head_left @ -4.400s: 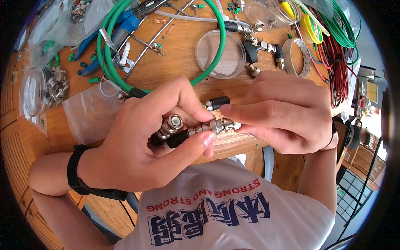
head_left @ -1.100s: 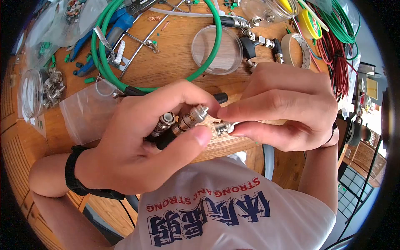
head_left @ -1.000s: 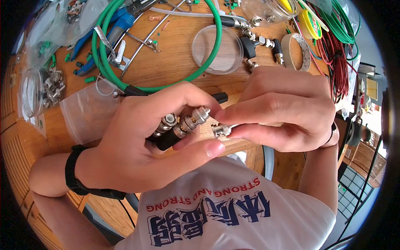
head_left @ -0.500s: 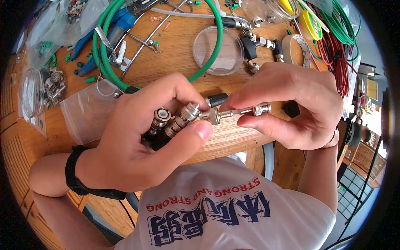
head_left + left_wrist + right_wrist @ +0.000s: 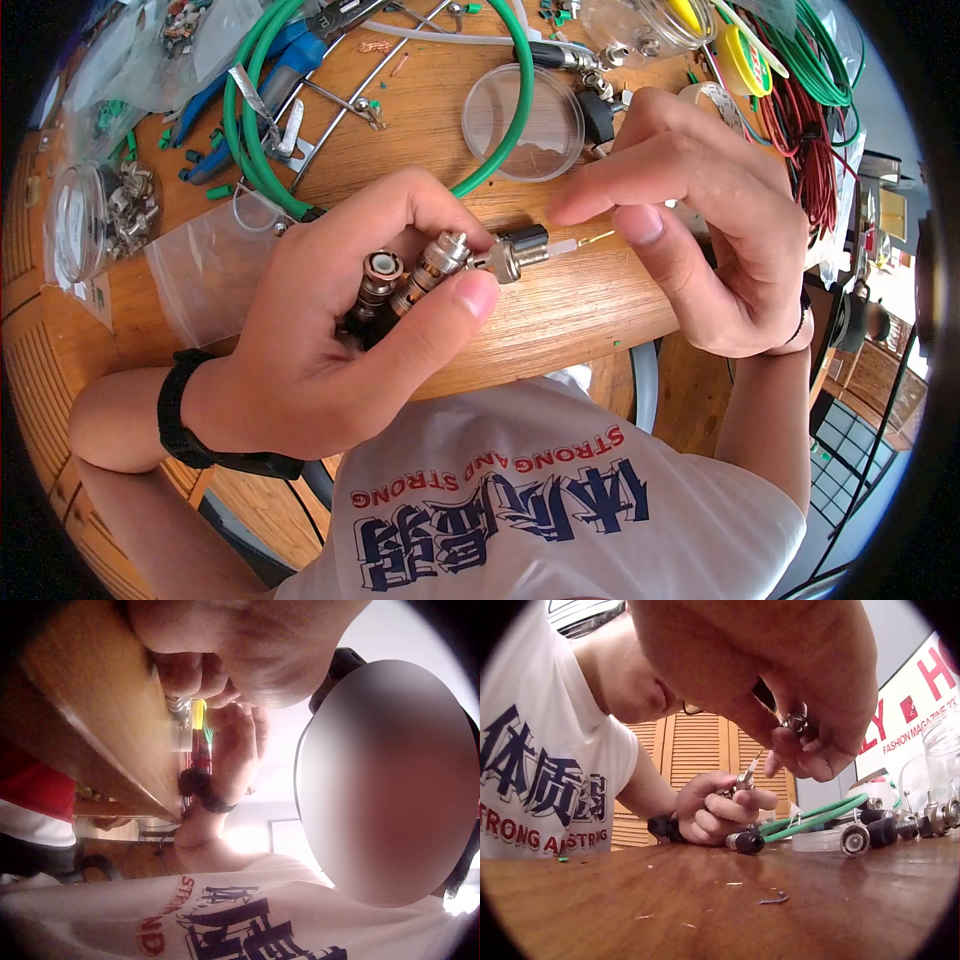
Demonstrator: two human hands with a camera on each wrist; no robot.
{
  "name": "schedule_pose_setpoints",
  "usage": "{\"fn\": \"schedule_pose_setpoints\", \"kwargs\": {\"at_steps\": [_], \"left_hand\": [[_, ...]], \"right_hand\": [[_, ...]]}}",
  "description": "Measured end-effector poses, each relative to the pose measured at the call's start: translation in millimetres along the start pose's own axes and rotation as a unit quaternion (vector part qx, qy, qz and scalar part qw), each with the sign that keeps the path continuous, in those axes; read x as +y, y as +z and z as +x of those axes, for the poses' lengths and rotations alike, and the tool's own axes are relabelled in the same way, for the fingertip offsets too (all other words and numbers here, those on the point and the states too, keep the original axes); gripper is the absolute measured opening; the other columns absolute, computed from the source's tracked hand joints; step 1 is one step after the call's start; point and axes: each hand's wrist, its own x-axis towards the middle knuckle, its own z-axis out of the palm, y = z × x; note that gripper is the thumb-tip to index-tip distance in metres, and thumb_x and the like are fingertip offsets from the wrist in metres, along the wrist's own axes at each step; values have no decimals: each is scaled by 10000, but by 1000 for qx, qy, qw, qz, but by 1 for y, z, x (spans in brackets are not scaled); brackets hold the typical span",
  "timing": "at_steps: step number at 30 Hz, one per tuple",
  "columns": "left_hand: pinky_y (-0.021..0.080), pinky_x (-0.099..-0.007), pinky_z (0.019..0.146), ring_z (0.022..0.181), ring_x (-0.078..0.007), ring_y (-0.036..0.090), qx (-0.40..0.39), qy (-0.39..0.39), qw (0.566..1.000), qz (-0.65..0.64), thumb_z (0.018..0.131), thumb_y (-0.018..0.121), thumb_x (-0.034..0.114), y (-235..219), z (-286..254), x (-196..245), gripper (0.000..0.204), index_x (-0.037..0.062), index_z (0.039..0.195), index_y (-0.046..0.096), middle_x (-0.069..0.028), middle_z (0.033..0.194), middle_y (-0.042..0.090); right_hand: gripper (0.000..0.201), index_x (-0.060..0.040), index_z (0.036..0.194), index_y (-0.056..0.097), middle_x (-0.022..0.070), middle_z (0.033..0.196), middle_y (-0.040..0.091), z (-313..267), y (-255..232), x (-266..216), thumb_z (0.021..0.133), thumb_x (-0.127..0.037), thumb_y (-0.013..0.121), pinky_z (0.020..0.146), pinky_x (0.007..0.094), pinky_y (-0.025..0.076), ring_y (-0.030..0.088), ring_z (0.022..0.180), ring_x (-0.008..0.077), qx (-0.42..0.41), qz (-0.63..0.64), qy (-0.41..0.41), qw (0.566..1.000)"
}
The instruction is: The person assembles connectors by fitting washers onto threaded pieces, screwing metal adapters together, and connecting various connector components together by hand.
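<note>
My left hand (image 5: 330,330) grips several metal BNC connectors. Between its thumb and index finger it pinches a connector body (image 5: 506,262), from which a white insulator (image 5: 563,247) and a thin gold pin (image 5: 600,236) stick out toward the right. A BNC plug (image 5: 380,272) and a second metal connector (image 5: 432,272) lie in the palm side by side. A black-sleeved connector (image 5: 526,238) shows behind the pinched one. My right hand (image 5: 715,220) hovers by the pin, index finger and thumb apart. In the right wrist view its curled fingers hold a small metal connector piece (image 5: 796,721).
A coiled green cable (image 5: 527,110), a clear round lid (image 5: 522,122) and blue-handled pliers (image 5: 290,60) lie behind the hands. Loose fittings fill a jar (image 5: 80,222) at left. More connectors (image 5: 597,112), a tape roll (image 5: 712,98) and red wires (image 5: 812,160) are at right.
The BNC end piece has come away from the connector in my left hand and sits back in my right fingers. The insulator and gold pin now show. My right index and thumb have spread.
</note>
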Motion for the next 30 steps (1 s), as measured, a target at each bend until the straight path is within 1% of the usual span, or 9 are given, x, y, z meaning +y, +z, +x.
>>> {"fn": "schedule_pose_setpoints", "kwargs": {"at_steps": [4,6,7,9,12,16,18,21,30], "left_hand": [[305,-225,635,695,-17,388,-7,-15,1000,-8,1034,576,158,-1,0,0,134,38,1075,533,51,789,490],[303,-224,641,710,-17,383,-1,13,1000,0,1030,580,134,0,0,-1,121,37,1083,532,49,820,492],[303,-224,641,710,-17,383,-1,13,1000,0,1030,580,134,1,0,-1,121,37,1083,532,49,820,492],[302,-222,646,721,-19,380,3,11,1000,-7,1023,585,101,3,1,-2,105,39,1087,529,47,842,489],[305,-223,652,729,-20,384,-2,1,1000,1,1016,587,75,2,1,-1,98,40,1087,527,43,854,492],[309,-226,655,732,-21,383,2,7,1000,7,1013,592,75,2,1,0,103,41,1085,527,43,850,491],[314,-227,654,729,-20,389,3,25,1000,-1,1010,598,74,1,1,-1,107,40,1085,528,39,855,502],[320,-225,655,726,-20,398,1,2,1000,6,1007,602,73,0,1,-2,113,39,1086,528,38,852,511],[335,-222,664,735,-23,422,-1,11,1000,18,1007,610,68,1,1,-2,127,35,1094,524,29,862,539]], "right_hand": [[149,5,964,754,104,812,682,1,0,-2,896,-101,675,629,331,440,563,680,201,5,8,5,1000],[146,1,937,763,88,791,661,3,1,-6,853,-118,751,605,316,419,555,666,188,-1,1,9,1000],[146,1,937,763,88,791,661,2,1,-5,853,-118,751,605,316,419,555,666,188,-1,1,9,1000],[183,-8,916,770,84,794,659,0,3,-4,793,-131,826,590,303,403,546,655,171,3,-4,6,1000],[214,-17,917,772,67,772,637,-1,1,-2,753,-124,859,584,290,382,529,650,157,2,-9,4,1000],[203,-22,912,771,48,740,610,2,-3,-5,750,-114,852,576,285,362,512,641,152,0,-18,19,1000],[178,-31,895,767,35,717,590,3,-5,-5,748,-96,844,573,283,349,498,634,151,11,-26,18,999],[159,-37,881,763,40,720,600,3,-7,-9,747,-80,837,579,286,359,512,642,155,9,-42,30,999],[134,-34,847,763,34,717,624,2,-3,-4,747,-75,843,554,281,353,527,634,150,10,-23,8,1000]]}}
